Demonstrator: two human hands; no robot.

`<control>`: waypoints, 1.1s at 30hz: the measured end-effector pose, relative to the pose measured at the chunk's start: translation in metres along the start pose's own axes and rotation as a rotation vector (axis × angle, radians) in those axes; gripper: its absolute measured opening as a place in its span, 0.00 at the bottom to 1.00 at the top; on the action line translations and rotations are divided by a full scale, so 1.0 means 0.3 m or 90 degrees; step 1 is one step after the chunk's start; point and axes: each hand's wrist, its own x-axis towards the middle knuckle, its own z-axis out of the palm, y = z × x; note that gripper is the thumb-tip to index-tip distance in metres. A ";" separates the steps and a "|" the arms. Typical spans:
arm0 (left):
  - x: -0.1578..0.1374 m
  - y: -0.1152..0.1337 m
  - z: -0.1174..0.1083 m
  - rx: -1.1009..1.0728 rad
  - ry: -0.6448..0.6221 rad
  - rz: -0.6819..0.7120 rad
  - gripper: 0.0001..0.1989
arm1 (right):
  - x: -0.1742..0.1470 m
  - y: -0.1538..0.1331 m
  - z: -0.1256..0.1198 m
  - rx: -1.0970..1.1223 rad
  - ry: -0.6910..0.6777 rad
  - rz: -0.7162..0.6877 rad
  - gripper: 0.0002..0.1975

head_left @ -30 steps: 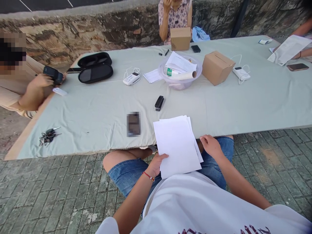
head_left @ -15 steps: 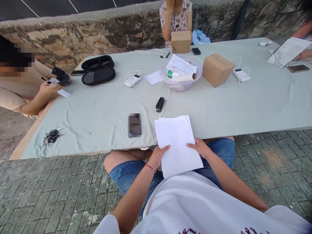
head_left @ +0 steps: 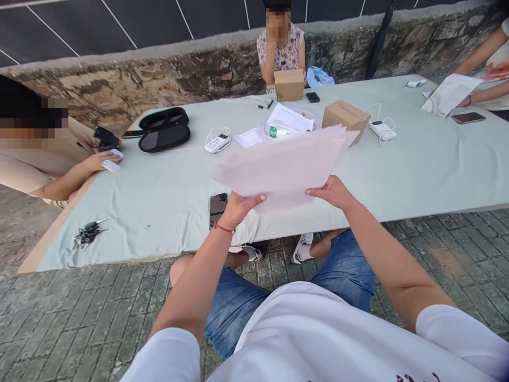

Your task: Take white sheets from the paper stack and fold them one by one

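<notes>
"How are those fingers set?"

"Pinching, both sides. The left hand (head_left: 237, 209) and the right hand (head_left: 333, 192) each have a thumb over the near part of the paper sheets (head_left: 284, 167). The other fingers are mostly hidden underneath, so I can't tell how they're curled."

"Heavy, you think?"

"Light, I'd guess, and floppy; it'd crease easily. Probably slick between sheets too: the far right corners are fanned apart."

"Where would you hold it?"

"About there, one hand per side, thumbs flat, firm enough that no sheet slips out."

"And it's off the table?"

"Looks raised and tilted over the pale tablecloth (head_left: 397, 183), hiding part of the cardboard box (head_left: 342, 114) from here. The phone (head_left: 217, 209) lies just beside the left hand."
</notes>
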 end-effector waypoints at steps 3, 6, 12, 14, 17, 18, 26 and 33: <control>0.011 -0.061 0.001 -0.005 -0.042 -0.038 0.28 | 0.015 0.036 -0.015 0.010 -0.010 0.029 0.26; 0.019 -0.112 0.010 0.007 -0.066 -0.073 0.28 | 0.036 0.063 -0.011 -0.005 -0.025 0.031 0.26; 0.057 -0.052 0.016 0.065 -0.078 -0.039 0.21 | 0.094 0.005 0.000 -0.039 -0.060 -0.035 0.17; 0.065 -0.015 0.005 0.087 -0.052 -0.045 0.24 | 0.097 -0.025 -0.005 -0.034 -0.038 -0.024 0.19; 0.066 -0.010 -0.006 0.105 -0.088 -0.052 0.29 | 0.089 -0.034 -0.009 -0.051 -0.073 -0.011 0.22; 0.065 -0.025 -0.006 0.109 -0.103 -0.058 0.29 | 0.087 -0.026 -0.009 -0.062 -0.092 -0.004 0.23; 0.044 -0.083 0.021 0.126 -0.077 -0.065 0.19 | 0.083 -0.003 0.001 -0.076 -0.079 0.026 0.19; 0.033 -0.110 0.010 0.133 -0.076 -0.069 0.19 | 0.079 0.032 0.015 -0.066 -0.162 0.000 0.21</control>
